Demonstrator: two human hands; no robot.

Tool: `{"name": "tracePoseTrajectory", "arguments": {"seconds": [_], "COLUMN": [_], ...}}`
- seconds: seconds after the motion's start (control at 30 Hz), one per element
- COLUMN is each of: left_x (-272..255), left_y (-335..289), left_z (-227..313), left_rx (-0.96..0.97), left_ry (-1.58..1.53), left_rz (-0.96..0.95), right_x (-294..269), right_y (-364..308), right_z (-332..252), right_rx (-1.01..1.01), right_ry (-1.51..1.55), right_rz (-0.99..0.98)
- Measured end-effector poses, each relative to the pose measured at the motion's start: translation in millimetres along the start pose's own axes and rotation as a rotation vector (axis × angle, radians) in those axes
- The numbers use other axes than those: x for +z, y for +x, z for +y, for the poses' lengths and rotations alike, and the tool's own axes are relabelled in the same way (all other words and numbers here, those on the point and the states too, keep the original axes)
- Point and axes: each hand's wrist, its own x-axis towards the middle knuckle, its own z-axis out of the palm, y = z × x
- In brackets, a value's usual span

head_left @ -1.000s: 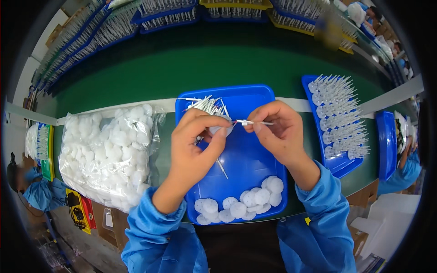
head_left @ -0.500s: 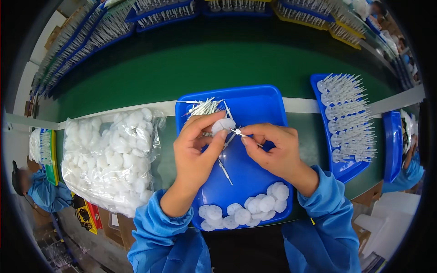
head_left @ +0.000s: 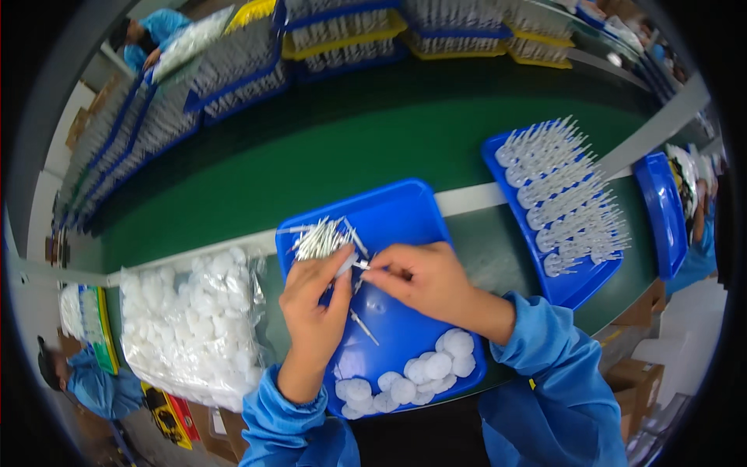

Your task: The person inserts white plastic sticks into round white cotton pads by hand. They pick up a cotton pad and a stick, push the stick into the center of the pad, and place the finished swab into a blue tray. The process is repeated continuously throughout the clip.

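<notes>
The left hand [head_left: 315, 307] and the right hand [head_left: 424, 276] meet over the middle of a shallow blue plastic tray [head_left: 389, 226]. Between the pinched fingertips of both sits a small white plastic piece [head_left: 352, 265]; the left thumb and forefinger close narrowly on one end, the right fingers close on the other, though exactly how the piece is shaped is too small to tell.

Just beyond the knuckles, at the tray's far-left corner, lies a loose heap of thin white sticks [head_left: 320, 237]. One single stick [head_left: 362, 327] lies on the tray floor below the hands. At the near edge of the tray is a cluster of round white cotton pads [head_left: 412, 381].

Left of the tray sits a clear plastic bag of white pads [head_left: 191, 327]. To the right, a second blue tray [head_left: 572, 288] carries rows of finished white sticks. Everything rests on a dark green conveyor belt [head_left: 342, 148].
</notes>
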Motion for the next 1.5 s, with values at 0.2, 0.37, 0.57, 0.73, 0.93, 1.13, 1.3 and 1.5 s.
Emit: {"name": "tracePoseTrajectory", "arguments": {"seconds": [0.2,0.37,0.57,0.73,0.93,1.13,1.3,1.5], "left_x": [1.3,3.7,6.2,15.1,4.3,0.9,3.3,6.4], "left_y": [-1.0,-6.7,-16.3,-8.5,-8.8,-4.1,-2.2,-4.8], "left_z": [7.0,8.4,5.9,-0.9,-7.1,4.6,4.6,1.6], "left_rx": [-0.024,-0.101,-0.171,-0.218,-0.07,0.146,0.179,0.227], "left_ry": [0.056,0.063,0.049,-0.517,-0.358,-0.132,-0.141,-0.104], "left_rz": [-0.04,-0.036,-0.069,-0.025,-0.005,0.011,0.032,0.062], "right_x": [9.5,9.8,11.5,6.1,-4.8,-4.6,-4.3,1.0], "right_y": [0.4,0.8,-0.3,1.6,10.8,4.5,2.1,2.6], "right_z": [13.4,15.7,15.9,11.3,7.3,6.7,11.6,11.9], "right_rx": [-0.201,-0.371,-0.395,-0.249,-0.315,-0.055,-0.031,-0.065], "right_ry": [-0.114,-0.342,-0.357,-0.094,0.134,0.421,0.463,0.491], "right_rz": [0.137,0.183,0.162,0.18,0.114,-0.1,-0.093,-0.088]}}
